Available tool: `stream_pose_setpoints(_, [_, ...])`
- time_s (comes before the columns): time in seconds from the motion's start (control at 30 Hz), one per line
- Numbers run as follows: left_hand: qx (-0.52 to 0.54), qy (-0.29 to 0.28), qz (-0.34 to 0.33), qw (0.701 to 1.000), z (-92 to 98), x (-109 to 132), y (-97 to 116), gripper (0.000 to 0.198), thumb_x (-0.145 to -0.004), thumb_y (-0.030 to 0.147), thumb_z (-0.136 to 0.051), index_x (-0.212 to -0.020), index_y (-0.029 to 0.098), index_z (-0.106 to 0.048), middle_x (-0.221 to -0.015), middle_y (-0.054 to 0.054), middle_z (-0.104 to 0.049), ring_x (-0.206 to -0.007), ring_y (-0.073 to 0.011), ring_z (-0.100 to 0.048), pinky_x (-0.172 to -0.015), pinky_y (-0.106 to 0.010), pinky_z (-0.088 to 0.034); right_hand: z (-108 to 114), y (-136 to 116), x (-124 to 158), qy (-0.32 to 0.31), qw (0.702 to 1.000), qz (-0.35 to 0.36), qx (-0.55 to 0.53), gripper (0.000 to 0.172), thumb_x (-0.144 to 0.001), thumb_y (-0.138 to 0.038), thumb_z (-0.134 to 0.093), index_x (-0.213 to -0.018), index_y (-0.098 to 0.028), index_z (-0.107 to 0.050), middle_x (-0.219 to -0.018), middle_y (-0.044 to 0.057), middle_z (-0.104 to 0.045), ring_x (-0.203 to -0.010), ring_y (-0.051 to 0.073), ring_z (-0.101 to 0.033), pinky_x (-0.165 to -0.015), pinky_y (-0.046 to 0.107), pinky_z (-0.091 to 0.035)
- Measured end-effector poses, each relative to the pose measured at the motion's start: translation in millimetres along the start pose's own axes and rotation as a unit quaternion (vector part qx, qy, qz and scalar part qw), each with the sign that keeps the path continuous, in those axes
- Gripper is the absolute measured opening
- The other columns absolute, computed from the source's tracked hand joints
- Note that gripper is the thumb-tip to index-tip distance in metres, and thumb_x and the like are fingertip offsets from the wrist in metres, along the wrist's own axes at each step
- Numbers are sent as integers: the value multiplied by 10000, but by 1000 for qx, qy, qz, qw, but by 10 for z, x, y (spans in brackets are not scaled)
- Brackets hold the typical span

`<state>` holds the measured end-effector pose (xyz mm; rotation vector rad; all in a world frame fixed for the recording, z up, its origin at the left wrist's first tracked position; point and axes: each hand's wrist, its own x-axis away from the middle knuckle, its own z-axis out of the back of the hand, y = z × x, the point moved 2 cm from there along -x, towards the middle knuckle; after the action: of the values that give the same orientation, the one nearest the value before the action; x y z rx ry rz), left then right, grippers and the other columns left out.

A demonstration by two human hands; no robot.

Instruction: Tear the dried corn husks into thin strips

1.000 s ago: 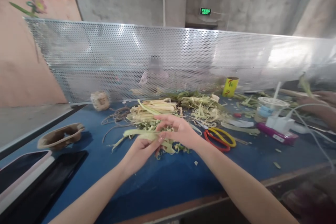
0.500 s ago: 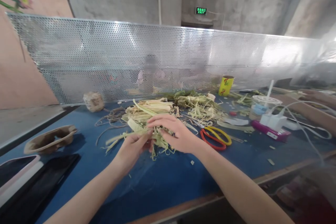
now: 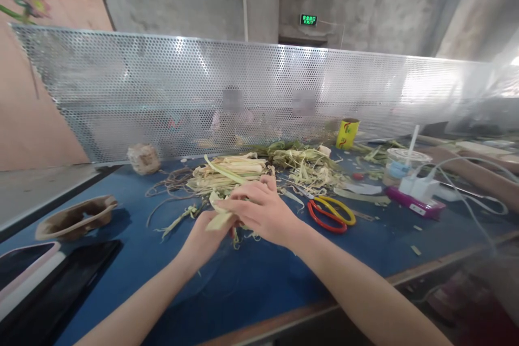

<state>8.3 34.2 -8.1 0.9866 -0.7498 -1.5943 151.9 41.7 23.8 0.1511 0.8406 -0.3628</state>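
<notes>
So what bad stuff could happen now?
The pale strip at the left hand and right hand looks thin, so it might tear if tugged. The drink cup stands close to the purple power strip, so a knock could make it wet. The scissors lie near the right hand and might poke it.

Left hand [image 3: 204, 239] and right hand [image 3: 264, 211] hold a strip [image 3: 221, 221] (pale); scissors [image 3: 314, 198] nearby.

pass OK: tbl [image 3: 247, 281] btwn arms [image 3: 150, 292] | blkd fwd: husk pile [image 3: 304, 166], mesh panel [image 3: 259, 75] | R: scissors [image 3: 332, 215]
</notes>
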Motion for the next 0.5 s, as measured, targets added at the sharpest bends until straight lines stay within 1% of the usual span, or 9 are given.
stream_pose_setpoints(0.07, [41,-12,-13,999,3,-22,-43,292,-664,313,-524,-418,157,-541,-432,0,-516,-472,-120,-421,-503,-224,-324,21,-18,-1,-2,999,19,-38,386,-860,-98,-327,-1180,-262,-469,-1088,29,-543,-1022,134,-454,-889,294,-344])
stream_pose_setpoints(0.1, [57,-16,-14,998,6,-31,-65,285,-662,311,-527,-423,155,-543,-431,4,-507,-469,-114,-411,-499,-221,-319,26,-18,-1,-9,998,24,-62,407,-856,-77,-304,-1181,-258,-467,-1119,29,-520,-1031,124,-450,-874,268,-358])
stream_pose_setpoints(0.13, [66,-16,-10,998,9,-38,-85,290,-662,315,-527,-425,150,-543,-420,11,-486,-455,-104,-389,-488,-218,-306,26,-11,-1,-21,996,25,-85,416,-848,-56,-284,-1147,-252,-498,-1112,32,-515,-1014,119,-456,-853,251,-372])
stream_pose_setpoints(0.2, [67,-7,10,998,15,-44,-115,320,-667,342,-526,-420,139,-540,-387,27,-428,-424,-82,-328,-458,-209,-268,22,11,1,-51,993,15,-108,430,-819,-18,-265,-1006,-231,-588,-1012,45,-526,-929,122,-480,-813,253,-390])
stream_pose_setpoints(0.27, [71,2,32,997,12,-42,-122,369,-660,384,-536,-392,131,-521,-367,34,-397,-409,-69,-294,-440,-202,-245,31,26,2,-66,992,1,-106,397,-789,-4,-296,-888,-203,-625,-899,53,-504,-860,135,-475,-806,287,-384])
stream_pose_setpoints(0.33, [107,5,48,993,1,-34,-104,398,-644,430,-552,-391,125,-527,-382,22,-439,-417,-72,-329,-446,-198,-271,56,27,-1,-74,993,-19,-94,291,-780,-43,-383,-871,-184,-620,-862,53,-456,-856,148,-453,-828,322,-368])
stream_pose_setpoints(0.4, [169,7,66,983,-12,-23,-69,393,-607,464,-589,-422,119,-557,-413,7,-492,-439,-83,-384,-469,-199,-317,84,18,-7,-83,992,-31,-91,165,-789,-143,-479,-894,-169,-603,-860,51,-421,-870,153,-436,-857,336,-354])
stream_pose_setpoints(0.43, [202,6,73,977,-19,-19,-47,384,-585,471,-613,-444,116,-574,-426,2,-507,-452,-88,-407,-483,-200,-338,92,16,-12,-87,991,-33,-92,142,-796,-196,-503,-898,-166,-597,-861,49,-415,-877,151,-432,-869,331,-351])
stream_pose_setpoints(0.5, [260,1,79,963,-27,-14,-2,367,-551,464,-654,-473,112,-591,-448,1,-520,-466,-91,-431,-498,-202,-365,95,30,-21,-91,991,-32,-93,147,-812,-268,-507,-884,-170,-590,-860,47,-426,-884,144,-429,-872,308,-355])
